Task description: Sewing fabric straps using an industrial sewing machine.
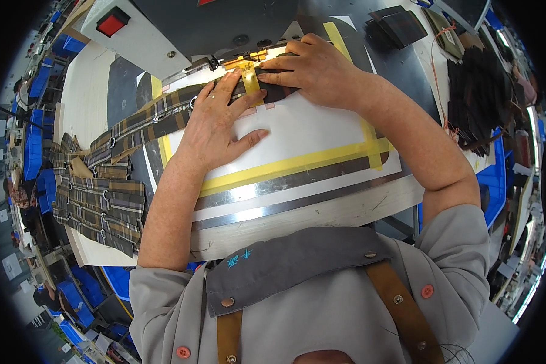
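Observation:
A plaid fabric strip with a metal zipper [175, 111] runs from the left to a lit, brass-coloured sewing machine attachment [249, 65]. My left hand [215, 124] lies over the strip's right part, fingers stretched forward and thumb spread out. On the other side of the attachment, my right hand [321, 71] rests with its fingers reaching left, their tips on a dark piece of fabric [278, 93]. What lies under both palms is partly hidden. White sheeting [303, 130] edged with yellow tape covers the work surface below my hands.
The grey machine body [218, 24] stands right behind my hands, with a red switch [110, 24] at its left. Stacked plaid pieces with zippers [103, 206] hang over the table's left side. Dark fabric pieces [397, 27] and a dark heap [479, 97] lie at the right.

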A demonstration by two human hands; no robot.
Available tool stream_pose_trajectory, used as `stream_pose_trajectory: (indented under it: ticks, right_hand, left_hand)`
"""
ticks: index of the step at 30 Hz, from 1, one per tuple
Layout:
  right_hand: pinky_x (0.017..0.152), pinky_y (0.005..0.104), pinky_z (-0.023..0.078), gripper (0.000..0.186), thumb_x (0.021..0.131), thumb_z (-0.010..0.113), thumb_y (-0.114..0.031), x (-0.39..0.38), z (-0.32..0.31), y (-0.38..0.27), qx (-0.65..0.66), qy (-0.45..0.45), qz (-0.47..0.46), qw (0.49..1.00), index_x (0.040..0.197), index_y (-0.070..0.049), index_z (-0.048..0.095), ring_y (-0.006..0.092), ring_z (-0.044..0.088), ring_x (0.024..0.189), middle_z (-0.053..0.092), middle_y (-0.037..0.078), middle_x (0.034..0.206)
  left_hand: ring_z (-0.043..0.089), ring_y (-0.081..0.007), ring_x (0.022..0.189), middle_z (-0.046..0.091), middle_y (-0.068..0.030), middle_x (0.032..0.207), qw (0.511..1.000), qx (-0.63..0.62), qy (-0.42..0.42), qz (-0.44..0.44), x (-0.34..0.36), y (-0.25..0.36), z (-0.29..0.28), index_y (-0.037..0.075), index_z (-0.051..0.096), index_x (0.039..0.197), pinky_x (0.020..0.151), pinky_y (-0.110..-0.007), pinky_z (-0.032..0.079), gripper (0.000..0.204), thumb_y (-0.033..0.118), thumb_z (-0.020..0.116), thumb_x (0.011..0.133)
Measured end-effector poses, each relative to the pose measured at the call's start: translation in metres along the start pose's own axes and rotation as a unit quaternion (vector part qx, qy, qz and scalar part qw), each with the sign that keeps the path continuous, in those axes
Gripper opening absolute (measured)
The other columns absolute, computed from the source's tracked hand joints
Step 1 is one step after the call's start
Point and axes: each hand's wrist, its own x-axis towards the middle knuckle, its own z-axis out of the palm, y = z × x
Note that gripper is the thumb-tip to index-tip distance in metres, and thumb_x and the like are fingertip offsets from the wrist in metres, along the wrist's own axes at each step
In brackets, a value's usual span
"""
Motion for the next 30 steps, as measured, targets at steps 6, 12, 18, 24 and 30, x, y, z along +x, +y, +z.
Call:
stream_pose_trajectory:
  ticks: [6, 12, 18, 24, 30]
  right_hand:
    - [0.105, 0.0361, 0.038, 0.040, 0.093, 0.066, -0.014, -0.003, 0.006, 0.001, -0.022, 0.049, -0.007, 0.999, 0.131, -0.026, 0.070, 0.0144, 0.053, 0.113, 0.067, -0.009, 0.129]
    - [0.100, 0.0356, 0.043, 0.039, 0.093, 0.063, -0.017, -0.002, 0.006, 0.002, -0.039, 0.073, -0.017, 0.996, 0.129, -0.026, 0.071, 0.0151, 0.058, 0.109, 0.069, -0.009, 0.125]
    - [0.100, 0.0361, 0.043, 0.041, 0.081, 0.075, -0.012, -0.004, 0.008, 0.009, 0.076, 0.078, -0.015, 0.994, 0.121, -0.022, 0.075, 0.0138, 0.057, 0.110, 0.070, -0.010, 0.122]
    - [0.104, 0.0373, 0.042, 0.042, 0.074, 0.078, -0.006, 0.005, 0.007, 0.006, 0.093, 0.053, -0.003, 0.994, 0.114, -0.019, 0.078, 0.0165, 0.056, 0.119, 0.072, -0.007, 0.121]
    - [0.093, 0.0355, 0.045, 0.026, 0.081, 0.071, -0.014, 0.006, 0.006, 0.010, 0.076, 0.095, -0.010, 0.992, 0.104, -0.023, 0.079, 0.0132, 0.059, 0.104, 0.072, -0.011, 0.107]
  left_hand:
    - [0.045, -0.0378, 0.142, 0.048, -0.0273, 0.148, 1.000, 0.024, -0.003, 0.013, 0.000, -0.002, 0.002, 0.027, 0.068, 0.135, 0.120, -0.054, 0.029, 0.055, 0.058, 0.069, 0.089]
    - [0.046, -0.0378, 0.141, 0.047, -0.0282, 0.149, 1.000, 0.025, -0.012, 0.012, 0.001, -0.002, 0.000, 0.029, 0.068, 0.134, 0.121, -0.054, 0.029, 0.055, 0.060, 0.068, 0.089]
    - [0.046, -0.0389, 0.141, 0.047, -0.0296, 0.149, 1.000, 0.015, -0.025, 0.002, 0.001, 0.001, -0.004, 0.029, 0.069, 0.134, 0.121, -0.054, 0.029, 0.054, 0.058, 0.068, 0.089]
    - [0.041, -0.0412, 0.144, 0.045, -0.0293, 0.152, 0.999, -0.001, -0.045, 0.005, 0.003, 0.002, -0.006, 0.027, 0.065, 0.138, 0.121, -0.054, 0.028, 0.060, 0.055, 0.073, 0.085]
    - [0.042, -0.0432, 0.143, 0.045, -0.0307, 0.150, 0.999, -0.004, -0.031, 0.023, 0.006, -0.002, -0.009, 0.023, 0.066, 0.137, 0.120, -0.054, 0.030, 0.061, 0.053, 0.073, 0.084]
